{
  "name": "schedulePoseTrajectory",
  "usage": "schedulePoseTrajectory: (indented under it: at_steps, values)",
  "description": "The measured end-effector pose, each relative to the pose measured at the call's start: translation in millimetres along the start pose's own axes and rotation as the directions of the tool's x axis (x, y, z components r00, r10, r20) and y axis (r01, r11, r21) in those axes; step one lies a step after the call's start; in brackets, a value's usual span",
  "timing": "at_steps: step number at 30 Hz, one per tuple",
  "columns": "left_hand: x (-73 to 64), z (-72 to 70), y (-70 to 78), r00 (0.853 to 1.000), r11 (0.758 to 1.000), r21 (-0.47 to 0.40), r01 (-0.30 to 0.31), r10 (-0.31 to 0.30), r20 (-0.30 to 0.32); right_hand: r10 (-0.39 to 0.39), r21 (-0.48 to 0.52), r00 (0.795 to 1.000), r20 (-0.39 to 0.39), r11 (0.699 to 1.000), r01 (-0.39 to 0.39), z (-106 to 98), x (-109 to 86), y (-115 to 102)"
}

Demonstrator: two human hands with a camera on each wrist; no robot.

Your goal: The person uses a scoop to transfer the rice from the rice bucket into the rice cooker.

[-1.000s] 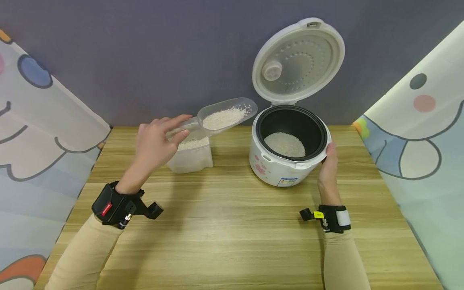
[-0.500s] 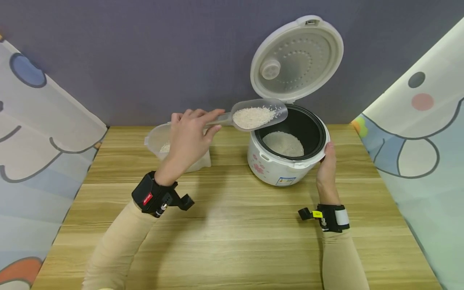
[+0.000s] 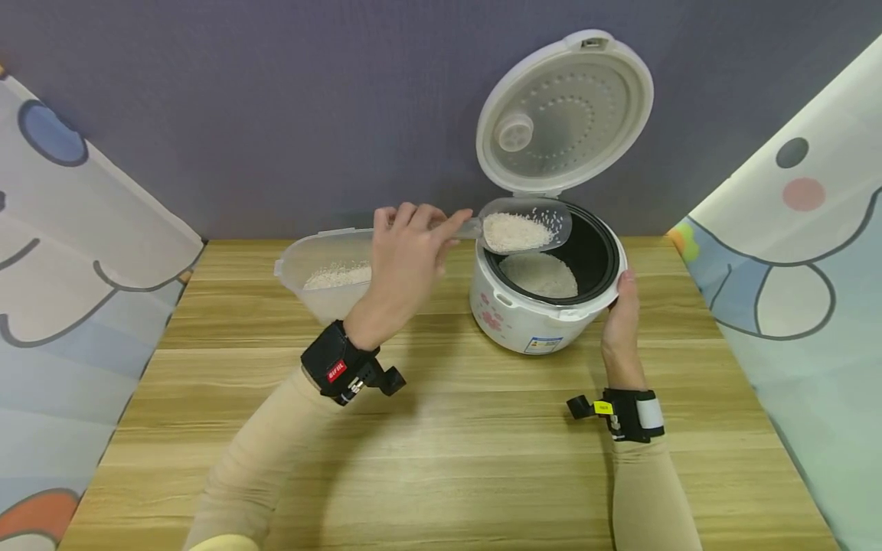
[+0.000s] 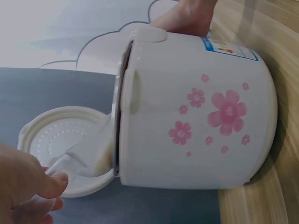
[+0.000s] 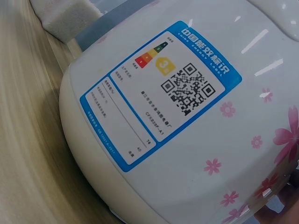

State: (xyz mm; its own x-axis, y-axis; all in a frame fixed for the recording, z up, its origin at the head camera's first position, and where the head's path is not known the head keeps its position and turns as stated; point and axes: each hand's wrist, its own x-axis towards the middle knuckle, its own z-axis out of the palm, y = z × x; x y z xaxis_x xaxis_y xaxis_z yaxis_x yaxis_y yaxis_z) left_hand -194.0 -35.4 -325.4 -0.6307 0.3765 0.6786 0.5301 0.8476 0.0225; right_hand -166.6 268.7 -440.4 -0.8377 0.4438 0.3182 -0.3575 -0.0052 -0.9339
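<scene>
My left hand [image 3: 406, 264] pinches the handle of a clear plastic scoop [image 3: 556, 243], with thumb and fingers also seen at the handle in the left wrist view. White rice [image 3: 513, 231] fills much of the scoop, which is held over the left side of the open rice cooker [image 3: 491, 327]. Inside the cooker's black inner pot [image 3: 592, 245] lies more rice [image 3: 540, 275]. At the cooker's right side, my right hand [image 3: 622, 337] grips it near the rim, thumb on the outside edge. A translucent rice container [image 3: 298, 256] stands left of the cooker, partly hidden behind my left hand.
The cooker's lid [image 3: 565, 122] is raised upright behind the pot. A grey wall [image 3: 276, 122] backs the wooden table [image 3: 482, 444], and cartoon-printed sheets [image 3: 785, 268] hang on both sides.
My left hand has carried the rice-filled scoop rightward from above the container to over the cooker's pot. My right hand stays on the cooker.
</scene>
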Motion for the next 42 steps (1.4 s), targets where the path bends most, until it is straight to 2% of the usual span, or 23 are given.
schedulePoseTrajectory:
  at_steps: [7,12,18,24,28,33,39,42]
  values:
    - [1.5,11.9,9.6,0.991,0.985,0.146,-0.093,0.106,-0.080,0.002,0.012,1.000,0.009,1.000,-0.002,0,0.1,2]
    - [2.2,18.3,12.3,0.973,0.965,0.218,-0.145,0.178,-0.144,-0.010,0.018,1.000,0.015,1.000,0.010,0,1.4,3]
    - [2.5,23.3,12.3,0.954,0.945,0.277,-0.173,0.231,-0.193,-0.015,0.018,1.000,0.016,1.000,0.015,0,1.8,3]
    - [1.6,25.6,11.3,0.925,0.918,0.334,-0.213,0.300,-0.233,-0.010,0.014,1.000,0.014,1.000,0.010,0,1.4,3]
    - [0.1,28.4,10.3,0.905,0.910,0.347,-0.229,0.330,-0.269,-0.006,0.003,1.000,0.005,1.000,0.006,0,1.2,3]
    - [-1.2,32.1,8.9,0.871,0.901,0.359,-0.242,0.365,-0.328,-0.009,0.000,1.000,0.009,1.000,0.009,0,0.6,3]
    - [-3.4,32.7,6.2,0.831,0.880,0.385,-0.279,0.422,-0.362,-0.005,-0.021,1.000,0.012,1.000,0.005,-1,-0.2,3]
    - [-4.6,32.2,5.7,0.824,0.879,0.382,-0.285,0.428,-0.371,-0.006,-0.027,1.000,0.011,1.000,0.006,-1,0.0,3]
